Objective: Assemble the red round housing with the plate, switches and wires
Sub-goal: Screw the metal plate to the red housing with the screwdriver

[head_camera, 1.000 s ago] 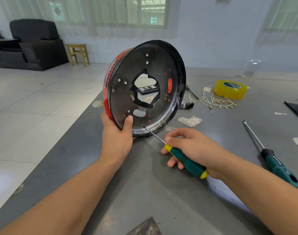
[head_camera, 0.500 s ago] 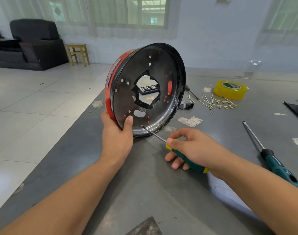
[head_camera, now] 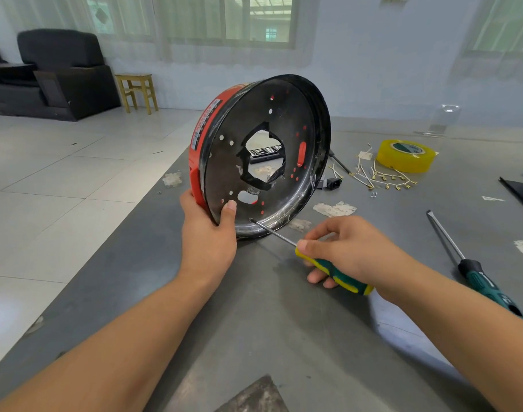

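The red round housing with its black perforated metal plate (head_camera: 263, 156) stands on edge, its lower rim resting on the grey surface (head_camera: 254, 322) and its open black face tilted toward you. Your left hand (head_camera: 208, 233) grips its lower left rim, thumb pressed on the black face and fingers curled behind the red wall. Your right hand (head_camera: 348, 251) is wrapped around the green and yellow handle of a slim screwdriver (head_camera: 310, 254), whose tip touches the black face near the bottom rim, just right of your thumb. Behind the housing to the right lie a bundle of pale wires with brass terminals (head_camera: 379, 176) and a small black plug socket (head_camera: 333, 183). Beyond them sits a roll of yellow tape (head_camera: 406, 156). A second, dark green-handled screwdriver (head_camera: 468, 263) lies apart on the right.
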`<state>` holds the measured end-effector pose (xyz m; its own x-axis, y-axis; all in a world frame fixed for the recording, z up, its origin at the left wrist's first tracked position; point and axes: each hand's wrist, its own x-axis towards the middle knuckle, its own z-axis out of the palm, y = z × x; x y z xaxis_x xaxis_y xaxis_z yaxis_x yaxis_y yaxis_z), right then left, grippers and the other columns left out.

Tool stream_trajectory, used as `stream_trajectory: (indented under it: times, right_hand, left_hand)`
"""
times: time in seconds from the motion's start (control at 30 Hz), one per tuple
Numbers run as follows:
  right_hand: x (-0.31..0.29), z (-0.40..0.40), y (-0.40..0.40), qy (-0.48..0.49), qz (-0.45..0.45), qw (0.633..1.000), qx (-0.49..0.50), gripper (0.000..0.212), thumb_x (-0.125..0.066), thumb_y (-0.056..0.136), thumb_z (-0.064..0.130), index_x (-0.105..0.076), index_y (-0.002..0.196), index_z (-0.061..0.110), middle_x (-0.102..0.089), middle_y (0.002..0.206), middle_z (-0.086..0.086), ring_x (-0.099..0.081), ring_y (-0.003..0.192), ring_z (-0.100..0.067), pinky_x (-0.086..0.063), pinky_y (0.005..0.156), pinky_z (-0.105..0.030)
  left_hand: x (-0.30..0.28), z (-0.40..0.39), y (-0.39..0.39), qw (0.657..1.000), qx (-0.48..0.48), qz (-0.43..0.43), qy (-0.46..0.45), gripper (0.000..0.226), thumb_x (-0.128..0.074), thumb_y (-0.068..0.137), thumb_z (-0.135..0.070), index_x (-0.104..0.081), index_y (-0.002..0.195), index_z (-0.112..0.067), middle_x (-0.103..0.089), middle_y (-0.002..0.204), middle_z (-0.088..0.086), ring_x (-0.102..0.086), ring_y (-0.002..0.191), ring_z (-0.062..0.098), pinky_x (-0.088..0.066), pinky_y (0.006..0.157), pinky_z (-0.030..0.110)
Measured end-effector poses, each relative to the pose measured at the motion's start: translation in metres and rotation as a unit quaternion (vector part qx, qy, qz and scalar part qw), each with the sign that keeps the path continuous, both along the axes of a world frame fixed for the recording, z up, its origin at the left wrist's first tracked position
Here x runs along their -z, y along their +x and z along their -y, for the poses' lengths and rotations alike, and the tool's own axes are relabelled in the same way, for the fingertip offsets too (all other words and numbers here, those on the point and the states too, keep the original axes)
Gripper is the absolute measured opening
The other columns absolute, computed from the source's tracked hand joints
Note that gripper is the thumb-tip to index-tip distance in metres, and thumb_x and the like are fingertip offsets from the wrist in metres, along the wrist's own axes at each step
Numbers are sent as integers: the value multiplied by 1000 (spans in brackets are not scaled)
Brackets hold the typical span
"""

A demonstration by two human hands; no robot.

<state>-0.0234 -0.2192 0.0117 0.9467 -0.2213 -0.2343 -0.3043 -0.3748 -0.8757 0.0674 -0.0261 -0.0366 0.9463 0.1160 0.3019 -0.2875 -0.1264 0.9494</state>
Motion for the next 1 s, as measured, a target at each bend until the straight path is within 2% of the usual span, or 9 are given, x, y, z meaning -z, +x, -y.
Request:
stream_trajectory:
  times: [0.13, 0.33, 0.47, 0.57, 0.7, 0.8, 0.87, 0.97, 1.0]
  right_hand:
    - [-5, -1, -4, 97, -35, 995, -18, 21, -61, 103, 27, -60, 113, 9, -78, 85, -16, -73, 63, -27, -53, 46, -27]
    - [-5, -4, -3, 175, -27, 984, 25, 27, -68, 94, 20, -62, 116, 6, -72, 108, -17, -75, 68, -33, -54, 49, -28]
    - [-6, -1, -3, 329, -16, 943, 54, 37, -69, 89, 19, -62, 120, -1, -75, 111, -19, -76, 82, -41, -63, 62, -34]
    - [-7, 2, -2, 437, 57, 894, 81, 36, -67, 85, 10, -65, 116, -8, -70, 119, -28, -74, 96, -47, -64, 75, -47]
    - [0, 4, 1, 488, 116, 863, 57, 31, -51, 89, -8, -60, 119, -10, -57, 135, -33, -70, 106, -51, -62, 83, -52]
    - [8, 6, 3, 441, 141, 886, 33, 35, -50, 93, -16, -56, 125, -4, -60, 134, -28, -70, 106, -49, -63, 82, -47]
    - [10, 6, 3, 370, 164, 914, 25, 33, -56, 97, -7, -53, 127, 5, -63, 130, -24, -74, 99, -44, -64, 80, -43]
    - [12, 9, -2, 50, 175, 983, 16, 25, -62, 100, 40, -48, 119, 30, -73, 104, -11, -77, 68, -28, -63, 62, -42]
    - [12, 11, -3, -87, 169, 982, 16, 31, -54, 96, 60, -45, 113, 36, -74, 87, -5, -74, 59, -21, -58, 54, -39]
  left_hand:
    - [1, 0, 1, 1000, -1, 1, 1, 34, -66, 103, -23, -40, 122, -35, -66, 106, -20, -68, 105, 13, -59, 96, 55]
    - [2, 0, 4, 1000, -5, -8, -12, 37, -67, 102, -25, -40, 124, -39, -65, 108, -22, -68, 109, 17, -58, 97, 54]
    - [1, -2, 8, 997, -21, -39, -58, 42, -68, 92, -35, -41, 125, -39, -65, 114, -20, -67, 115, 23, -56, 100, 55]
    - [0, -6, 12, 994, -44, -50, -82, 43, -65, 83, -43, -42, 118, -40, -65, 107, -20, -69, 110, 20, -58, 97, 53]
    - [-1, -12, 16, 993, -64, -51, -90, 45, -67, 82, -42, -45, 120, -37, -67, 105, -20, -70, 106, 16, -60, 94, 52]
    - [-2, -13, 17, 992, -68, -51, -97, 49, -68, 82, -41, -46, 125, -31, -67, 107, -18, -70, 106, 18, -60, 93, 53]
    - [1, -15, 19, 992, -68, -52, -93, 45, -69, 82, -40, -47, 121, -34, -67, 108, -19, -70, 108, 20, -60, 94, 53]
    - [5, -17, 21, 993, -69, -56, -78, 31, -68, 83, -40, -48, 103, -51, -68, 100, -22, -72, 95, 10, -65, 84, 49]
    - [6, -17, 21, 993, -70, -55, -71, 31, -68, 83, -40, -47, 98, -56, -69, 96, -25, -72, 90, 5, -66, 80, 46]
